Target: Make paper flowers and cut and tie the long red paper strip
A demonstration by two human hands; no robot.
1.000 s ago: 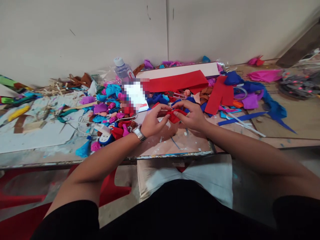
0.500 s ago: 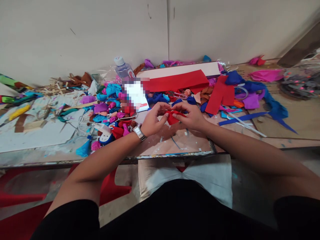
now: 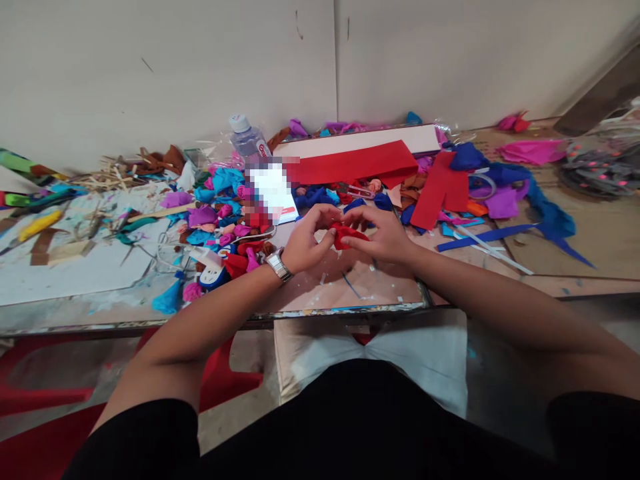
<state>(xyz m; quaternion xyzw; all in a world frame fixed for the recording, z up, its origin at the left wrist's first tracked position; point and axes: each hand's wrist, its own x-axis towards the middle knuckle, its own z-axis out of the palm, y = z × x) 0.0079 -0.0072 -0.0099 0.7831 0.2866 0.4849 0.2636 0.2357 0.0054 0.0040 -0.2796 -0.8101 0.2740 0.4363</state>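
Note:
Just above the front of the table, a small piece of red crepe paper point(image 3: 346, 236) is held between both hands. My left hand point(image 3: 311, 239), with a metal watch point(image 3: 279, 265) on its wrist, pinches the paper's left side between thumb and fingers. On the other side my right hand point(image 3: 381, 233) grips it, thumb along the near edge and fingers curled over the far one. The fingers partly hide the paper. Beyond the hands lie a lit phone point(image 3: 274, 190) and a long red paper strip point(image 3: 350, 164).
A clear bottle point(image 3: 249, 139) stands behind the phone. Crumpled coloured paper pieces point(image 3: 225, 180) cover the left middle, beside a blue-and-white power socket point(image 3: 213, 275). To the right are folded red paper point(image 3: 440, 190), blue strips point(image 3: 493, 237) and cardboard point(image 3: 590, 233). Red chairs point(image 3: 230, 373) stand below.
The red paper between the fingers has changed shape, looking more folded and rounded. My right thumb has shifted slightly down along it. The things on the table have stayed put.

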